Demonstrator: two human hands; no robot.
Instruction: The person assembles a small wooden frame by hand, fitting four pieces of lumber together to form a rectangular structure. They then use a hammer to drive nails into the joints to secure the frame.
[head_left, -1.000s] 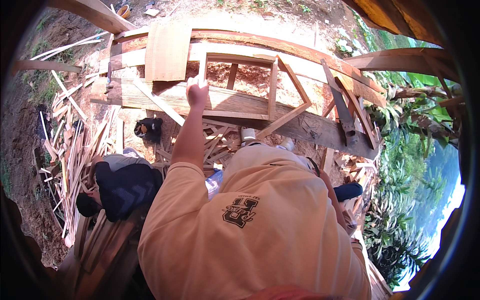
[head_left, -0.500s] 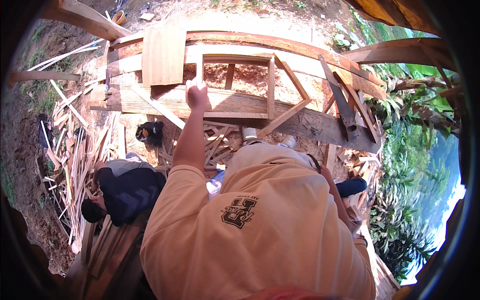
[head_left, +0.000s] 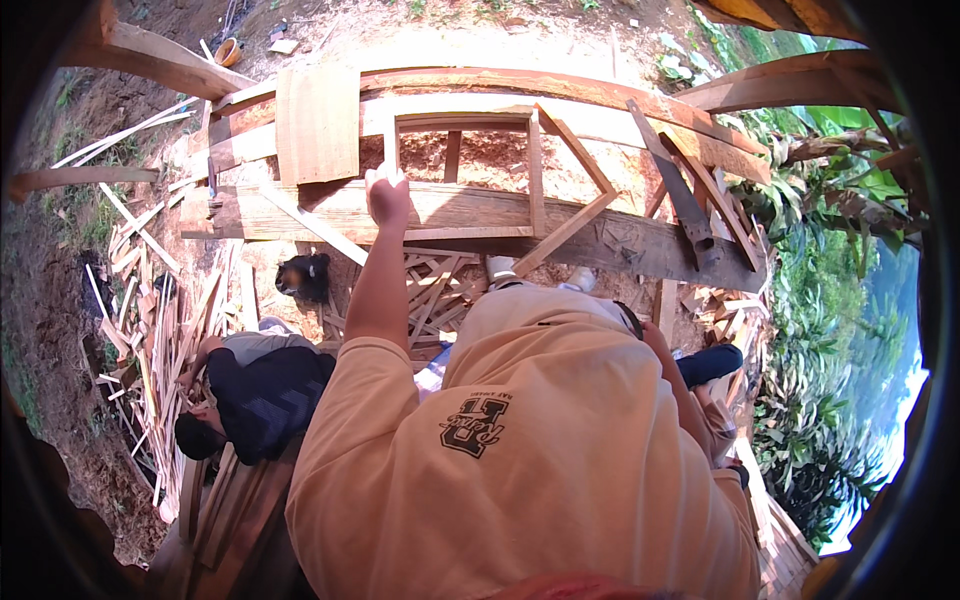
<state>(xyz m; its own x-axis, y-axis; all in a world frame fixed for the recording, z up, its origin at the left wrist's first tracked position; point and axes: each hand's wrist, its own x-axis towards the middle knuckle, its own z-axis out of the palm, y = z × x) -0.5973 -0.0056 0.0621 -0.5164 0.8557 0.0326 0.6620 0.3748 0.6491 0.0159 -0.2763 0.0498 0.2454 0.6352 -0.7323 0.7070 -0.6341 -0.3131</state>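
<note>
Tan shirt (head_left: 560,440) fills the near view; the right hand is lost by the hip, its grip impossible to tell; the left hand (head_left: 388,200) closes round the wooden frame (head_left: 536,180) at its left side, seemingly steadying it; that frame lies across the near plank (head_left: 475,207), presumably for support; a handsaw (head_left: 672,182) lies to the right; against a second ago, the hold stays; frame and plank sit slightly lower in view.

The left arm (head_left: 380,285) stretches forward, left hand (head_left: 388,203) curled closed.
</note>
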